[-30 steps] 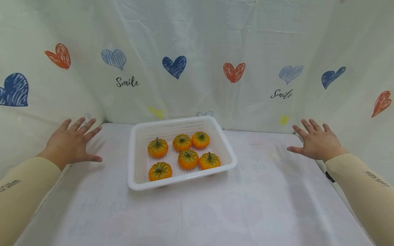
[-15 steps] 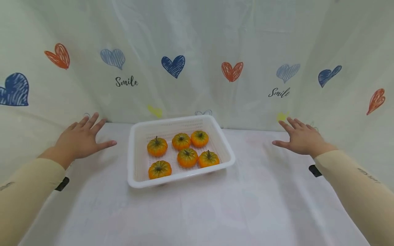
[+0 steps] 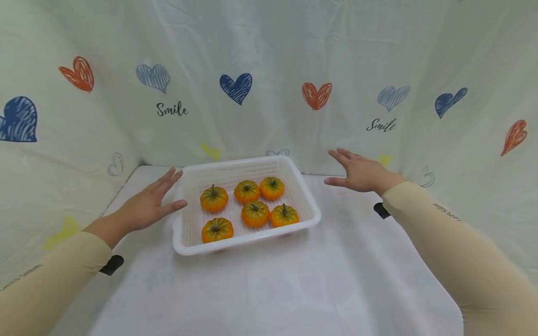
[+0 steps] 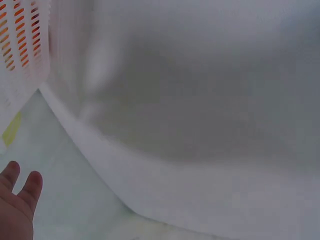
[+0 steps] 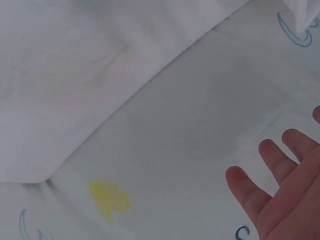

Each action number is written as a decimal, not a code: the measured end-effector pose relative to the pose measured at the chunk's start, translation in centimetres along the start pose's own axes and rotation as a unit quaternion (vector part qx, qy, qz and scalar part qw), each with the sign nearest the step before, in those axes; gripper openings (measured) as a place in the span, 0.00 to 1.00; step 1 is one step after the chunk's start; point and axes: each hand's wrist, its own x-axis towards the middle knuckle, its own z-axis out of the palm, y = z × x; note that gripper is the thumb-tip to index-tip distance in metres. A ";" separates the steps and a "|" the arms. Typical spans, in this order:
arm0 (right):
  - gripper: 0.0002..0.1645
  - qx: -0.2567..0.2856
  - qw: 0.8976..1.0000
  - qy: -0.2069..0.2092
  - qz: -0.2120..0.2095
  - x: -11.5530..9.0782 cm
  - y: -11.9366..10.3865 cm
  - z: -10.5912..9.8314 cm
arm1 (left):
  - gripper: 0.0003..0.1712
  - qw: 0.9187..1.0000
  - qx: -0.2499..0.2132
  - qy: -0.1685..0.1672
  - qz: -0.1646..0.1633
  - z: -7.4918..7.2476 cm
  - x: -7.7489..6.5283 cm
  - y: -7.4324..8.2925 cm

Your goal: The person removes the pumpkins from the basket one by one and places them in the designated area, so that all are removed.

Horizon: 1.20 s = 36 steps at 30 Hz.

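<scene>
A white perforated plastic basket [image 3: 248,243] rests slightly askew on the table, with several small orange-and-green pumpkins [image 3: 255,214] lying inside. My left hand [image 3: 147,205] is at the basket's left rim, fingers extended and thumb spread, overlapping the rim in the head view. To the right of the basket, apart from it, my right hand [image 3: 357,171] hovers with straight fingers and holds nothing. The left wrist view catches the basket's slotted side [image 4: 25,40] and a few fingertips [image 4: 31,187]. Extended fingers [image 5: 247,192] also show in the right wrist view.
The table [image 3: 269,294] has a white cover. Behind it and at both sides hangs a pale curtain [image 3: 277,42] printed with hearts and the word "Smile". Black wrist-worn pieces show under the left sleeve [image 3: 54,275] and right sleeve [image 3: 441,233].
Both hands have moved inward toward the basket, the left going right to its rim and the right going left. The basket and pumpkins have stayed in place.
</scene>
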 end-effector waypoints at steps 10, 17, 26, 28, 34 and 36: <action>0.59 0.018 0.998 -0.002 -0.056 4.4 -6.6 -0.2 | 0.56 1.000 0.005 0.003 0.010 1.5 -0.4 0.1; 0.60 0.058 0.993 -0.006 -0.101 6.7 -10.1 0.3 | 0.56 0.999 0.017 0.019 0.029 1.9 -0.4 0.0; 0.53 0.119 0.983 -0.052 -0.128 9.0 -12.1 1.9 | 0.53 0.998 0.029 0.022 0.043 2.2 -0.1 0.0; 0.50 0.143 0.979 -0.072 -0.129 9.4 -12.4 2.5 | 0.53 0.998 0.029 0.021 0.046 2.3 0.0 0.0; 0.42 0.167 0.971 -0.107 -0.134 10.4 -13.4 3.7 | 0.52 0.998 0.030 0.021 0.045 2.6 0.0 0.3; 0.40 0.162 0.971 -0.106 -0.138 10.8 -13.7 3.9 | 0.52 0.998 0.030 0.023 0.048 2.7 0.0 0.3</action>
